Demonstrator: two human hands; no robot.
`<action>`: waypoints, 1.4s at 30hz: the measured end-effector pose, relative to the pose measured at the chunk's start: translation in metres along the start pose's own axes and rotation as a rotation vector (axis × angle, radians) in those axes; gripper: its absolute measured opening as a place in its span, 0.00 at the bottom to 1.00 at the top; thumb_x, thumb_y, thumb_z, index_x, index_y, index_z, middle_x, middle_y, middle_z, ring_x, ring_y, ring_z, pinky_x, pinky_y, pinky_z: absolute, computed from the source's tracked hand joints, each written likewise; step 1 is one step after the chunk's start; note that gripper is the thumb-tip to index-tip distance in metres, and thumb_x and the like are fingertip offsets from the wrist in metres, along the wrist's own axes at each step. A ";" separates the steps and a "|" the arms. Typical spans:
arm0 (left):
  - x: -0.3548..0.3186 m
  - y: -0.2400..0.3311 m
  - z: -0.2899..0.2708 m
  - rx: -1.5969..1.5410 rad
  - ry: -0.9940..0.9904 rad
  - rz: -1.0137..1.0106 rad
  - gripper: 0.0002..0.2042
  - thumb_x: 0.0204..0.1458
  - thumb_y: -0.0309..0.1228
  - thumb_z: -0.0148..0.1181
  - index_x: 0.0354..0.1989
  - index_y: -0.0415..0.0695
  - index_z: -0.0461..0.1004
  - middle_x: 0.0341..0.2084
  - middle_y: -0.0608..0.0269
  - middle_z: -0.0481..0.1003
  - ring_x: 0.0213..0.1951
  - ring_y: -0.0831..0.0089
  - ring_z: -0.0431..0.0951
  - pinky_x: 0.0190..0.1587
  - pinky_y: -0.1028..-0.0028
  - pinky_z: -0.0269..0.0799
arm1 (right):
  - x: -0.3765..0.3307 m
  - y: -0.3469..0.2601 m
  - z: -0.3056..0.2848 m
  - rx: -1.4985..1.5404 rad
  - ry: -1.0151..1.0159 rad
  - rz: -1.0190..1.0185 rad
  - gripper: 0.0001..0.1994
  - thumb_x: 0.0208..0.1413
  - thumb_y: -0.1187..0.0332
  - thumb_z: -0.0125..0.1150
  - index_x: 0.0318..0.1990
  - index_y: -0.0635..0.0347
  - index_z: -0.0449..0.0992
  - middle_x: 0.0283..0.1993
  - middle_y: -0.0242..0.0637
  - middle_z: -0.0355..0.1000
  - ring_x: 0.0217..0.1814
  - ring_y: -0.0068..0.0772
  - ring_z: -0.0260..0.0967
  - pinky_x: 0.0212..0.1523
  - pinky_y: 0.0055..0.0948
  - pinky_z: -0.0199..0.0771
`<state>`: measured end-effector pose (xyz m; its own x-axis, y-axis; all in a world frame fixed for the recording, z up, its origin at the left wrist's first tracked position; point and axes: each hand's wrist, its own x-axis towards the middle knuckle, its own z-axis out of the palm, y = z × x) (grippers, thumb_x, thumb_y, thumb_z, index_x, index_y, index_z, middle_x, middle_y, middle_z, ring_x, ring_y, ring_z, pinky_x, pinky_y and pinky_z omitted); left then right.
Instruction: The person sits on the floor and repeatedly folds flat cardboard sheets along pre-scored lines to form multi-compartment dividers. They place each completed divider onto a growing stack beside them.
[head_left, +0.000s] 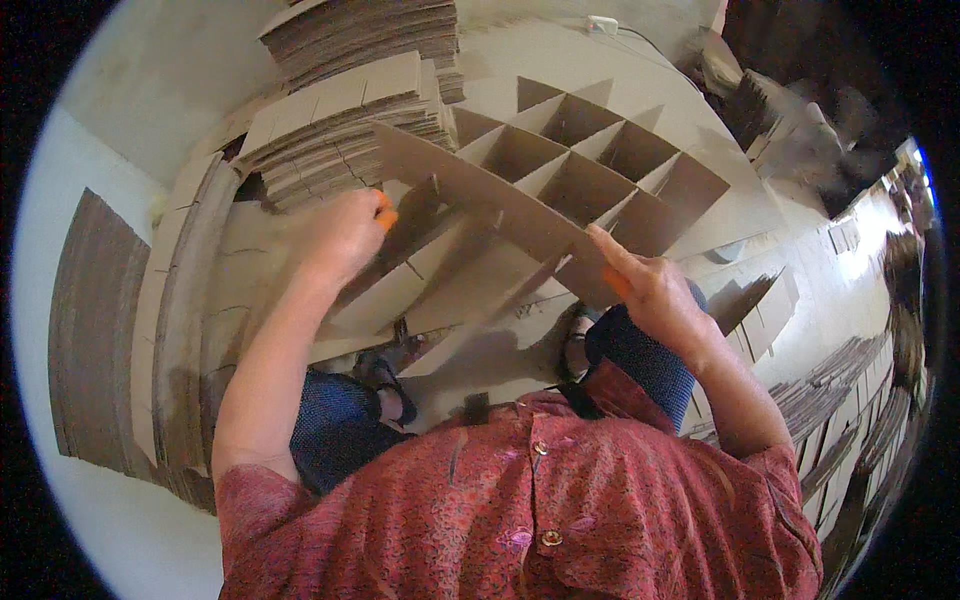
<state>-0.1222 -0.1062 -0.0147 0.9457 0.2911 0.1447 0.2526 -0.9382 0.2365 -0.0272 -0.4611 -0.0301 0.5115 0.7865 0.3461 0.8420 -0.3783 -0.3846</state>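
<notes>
1. Cardboard strip (490, 205), long and flat, runs on a slant from upper left to lower right between both hands, above my knees.
2. I see the left hand (345, 235) closed around the strip's upper left end, with orange fingertips (385, 215) pressed against the board.
3. The right hand (655, 290) pinches the strip's lower right end, its index finger laid along the top edge and an orange-tipped thumb on the near face.
4. Behind the strip sits a cardboard divider grid (600, 165), its slotted strips crossing to form open square cells. From here the strip I hold lines up with the grid's near side, and shorter cross pieces hang under it toward my lap; I cannot tell whether they are fully seated in its slots.
5. Just beyond the left hand a stack of slotted cardboard strips (340, 125) lies flat, and a second stack (370, 35) sits behind it.
6. More flat cardboard sheets (95, 330) are piled at the far left, standing on edge by the pale wall.
7. To the right, rows of cut strips (850, 400) lie along the floor.
8. My red patterned shirt (530, 510) fills the lower edge, with dark blue trousers (640, 360) over the knees and sandalled feet on the floor below.
</notes>
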 end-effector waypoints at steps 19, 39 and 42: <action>0.033 0.015 0.004 -0.319 -0.047 -0.062 0.11 0.48 0.33 0.57 0.35 0.40 0.76 0.27 0.48 0.75 0.31 0.57 0.76 0.36 0.63 0.70 | 0.010 0.014 0.005 -0.071 -0.072 0.055 0.28 0.43 0.77 0.51 0.57 0.53 0.63 0.27 0.49 0.71 0.26 0.52 0.70 0.27 0.43 0.70; 0.185 -0.104 0.029 0.036 0.251 0.003 0.09 0.47 0.28 0.55 0.37 0.47 0.76 0.24 0.53 0.76 0.28 0.62 0.76 0.31 0.64 0.68 | 0.029 0.067 0.021 -0.195 0.017 0.196 0.25 0.48 0.75 0.53 0.57 0.50 0.63 0.30 0.47 0.71 0.29 0.48 0.70 0.31 0.41 0.70; 0.184 -0.118 0.007 -0.262 0.126 -0.055 0.09 0.47 0.26 0.56 0.36 0.46 0.78 0.24 0.61 0.77 0.25 0.74 0.72 0.29 0.73 0.65 | 0.033 0.052 0.013 -0.254 0.068 0.288 0.24 0.50 0.70 0.56 0.57 0.52 0.63 0.36 0.46 0.72 0.36 0.49 0.70 0.35 0.39 0.70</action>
<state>0.0230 0.0570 -0.0232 0.8949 0.3766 0.2394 0.2259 -0.8449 0.4849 0.0308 -0.4486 -0.0494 0.7361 0.5994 0.3145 0.6736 -0.6945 -0.2528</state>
